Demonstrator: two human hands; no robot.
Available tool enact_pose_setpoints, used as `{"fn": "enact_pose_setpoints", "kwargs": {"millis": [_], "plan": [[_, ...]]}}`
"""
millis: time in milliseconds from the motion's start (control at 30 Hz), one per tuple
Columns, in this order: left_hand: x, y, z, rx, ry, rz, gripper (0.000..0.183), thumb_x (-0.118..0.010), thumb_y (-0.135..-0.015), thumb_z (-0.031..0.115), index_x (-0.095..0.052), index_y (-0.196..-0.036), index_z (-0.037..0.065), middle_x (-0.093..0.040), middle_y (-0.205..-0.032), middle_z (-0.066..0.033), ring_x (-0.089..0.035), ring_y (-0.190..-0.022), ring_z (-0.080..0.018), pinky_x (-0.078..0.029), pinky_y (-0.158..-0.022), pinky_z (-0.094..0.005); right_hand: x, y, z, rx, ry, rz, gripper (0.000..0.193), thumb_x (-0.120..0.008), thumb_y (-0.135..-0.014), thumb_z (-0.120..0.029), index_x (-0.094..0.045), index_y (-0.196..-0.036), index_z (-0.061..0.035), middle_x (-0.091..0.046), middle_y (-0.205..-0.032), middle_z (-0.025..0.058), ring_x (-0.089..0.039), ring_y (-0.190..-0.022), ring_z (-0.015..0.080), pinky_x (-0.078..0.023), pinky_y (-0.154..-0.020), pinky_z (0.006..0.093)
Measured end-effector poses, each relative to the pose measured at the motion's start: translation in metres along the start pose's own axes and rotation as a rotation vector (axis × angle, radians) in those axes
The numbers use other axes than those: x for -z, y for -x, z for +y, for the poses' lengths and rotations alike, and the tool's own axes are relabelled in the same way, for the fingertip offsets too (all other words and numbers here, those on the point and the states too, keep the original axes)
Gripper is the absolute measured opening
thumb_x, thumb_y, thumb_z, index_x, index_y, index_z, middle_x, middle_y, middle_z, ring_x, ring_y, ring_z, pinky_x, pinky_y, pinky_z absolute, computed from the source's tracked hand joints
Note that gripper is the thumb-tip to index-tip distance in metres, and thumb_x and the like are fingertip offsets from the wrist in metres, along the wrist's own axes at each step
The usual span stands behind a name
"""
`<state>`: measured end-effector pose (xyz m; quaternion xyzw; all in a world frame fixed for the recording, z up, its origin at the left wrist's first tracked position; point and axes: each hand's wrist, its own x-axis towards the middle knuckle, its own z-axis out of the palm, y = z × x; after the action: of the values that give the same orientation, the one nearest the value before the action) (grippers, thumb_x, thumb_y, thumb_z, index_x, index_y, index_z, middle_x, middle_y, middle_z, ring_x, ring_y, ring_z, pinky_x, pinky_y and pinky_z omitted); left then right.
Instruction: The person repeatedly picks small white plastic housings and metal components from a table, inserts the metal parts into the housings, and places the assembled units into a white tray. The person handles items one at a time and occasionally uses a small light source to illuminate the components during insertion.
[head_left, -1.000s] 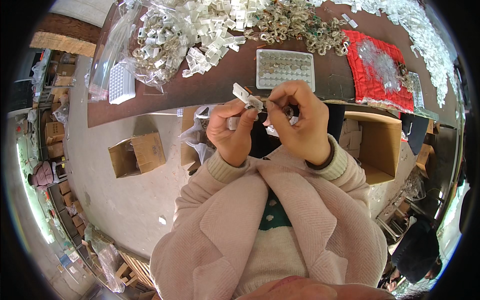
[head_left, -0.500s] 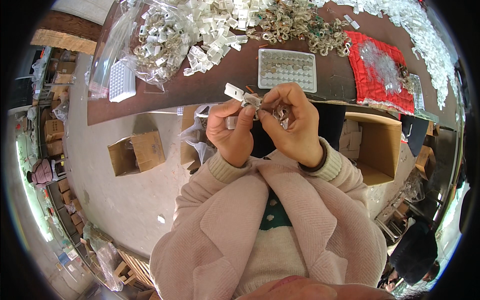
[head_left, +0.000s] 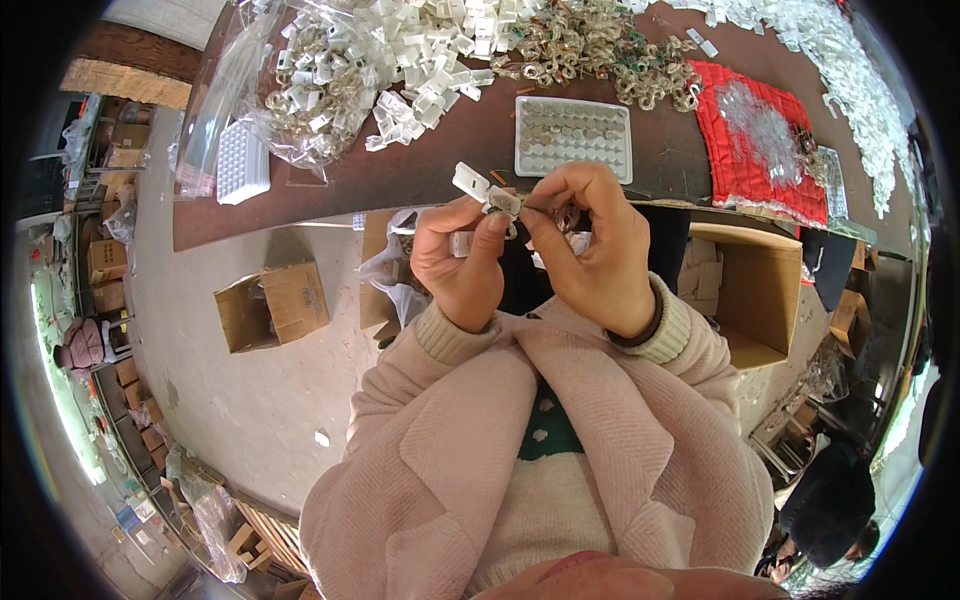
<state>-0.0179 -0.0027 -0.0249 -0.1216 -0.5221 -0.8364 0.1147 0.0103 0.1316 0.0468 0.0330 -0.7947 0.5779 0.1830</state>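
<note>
Just in front of the table edge, my left hand [head_left: 458, 265] pinches a small white plastic case [head_left: 503, 201] between thumb and fingertips. Its lid-like flap [head_left: 470, 182] sticks up to the left. A second white piece is partly visible in the left palm. My right hand [head_left: 600, 255] has thumb and forefinger pressed together at the case's right side. Inside its curled fingers lies a coil of clear thin wire [head_left: 568, 217], partly hidden. Beyond the hands sits a white tray [head_left: 518, 150] with round pockets, several holding silvery discs.
White plastic cases [head_left: 420, 100] and coiled wires [head_left: 600, 55] are heaped on the brown table [head_left: 400, 175]. A red cloth [head_left: 720, 150] bears clear pieces. At left stand stacked white trays [head_left: 243, 165]. Cardboard boxes [head_left: 302, 300] are on the floor; another box [head_left: 765, 300] stands below the table.
My right hand has shifted slightly right and opened its lower fingers a little, showing a white piece below the coil. The case in my left hand has turned slightly.
</note>
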Motion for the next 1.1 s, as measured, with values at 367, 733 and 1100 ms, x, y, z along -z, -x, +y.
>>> {"fn": "enact_pose_setpoints", "kwargs": {"millis": [367, 733, 1100], "plan": [[-0.005, -0.002, 0.008, 0.374, 0.297, 0.044, 0.012, -0.065, -0.097, 0.01, -0.056, -0.105, 0.009, -0.071, -0.1, -0.0146, -0.044, -0.057, -0.0042, -0.032, -0.049, -0.0185, -0.013, 0.005, 0.031, -0.237, -0.528, -0.066, 0.027, -0.073, -0.084, 0.005, -0.056, -0.104, -0.0012, -0.069, -0.094, 0.007, -0.064, -0.083, 0.0086, -0.051, -0.074, 0.0236], [0.017, -0.011, -0.006, 0.55, 0.317, -0.039, 0.012, -0.062, -0.1, 0.014, -0.057, -0.11, 0.008, -0.069, -0.104, -0.0132, -0.063, -0.078, -0.0106, -0.03, -0.046, -0.0167, 0.053, -0.028, 0.092, 0.115, 0.529, 0.252, 0.014, -0.069, -0.086, -0.001, -0.071, -0.099, -0.0043, -0.068, -0.092, 0.0131, -0.067, -0.079, 0.0322, -0.054, -0.069, 0.0365], [0.017, -0.014, -0.013, 0.592, 0.37, -0.082, 0.013, -0.058, -0.099, 0.004, -0.059, -0.112, 0.008, -0.071, -0.103, -0.0154, -0.056, -0.062, -0.007, -0.029, -0.044, -0.018, 0.051, -0.038, 0.104, 0.179, 0.623, 0.092, 0.017, -0.069, -0.082, -0.003, -0.067, -0.099, -0.007, -0.065, -0.091, 0.0095, -0.065, -0.086, 0.0309, -0.054, -0.072, 0.0402]]}}
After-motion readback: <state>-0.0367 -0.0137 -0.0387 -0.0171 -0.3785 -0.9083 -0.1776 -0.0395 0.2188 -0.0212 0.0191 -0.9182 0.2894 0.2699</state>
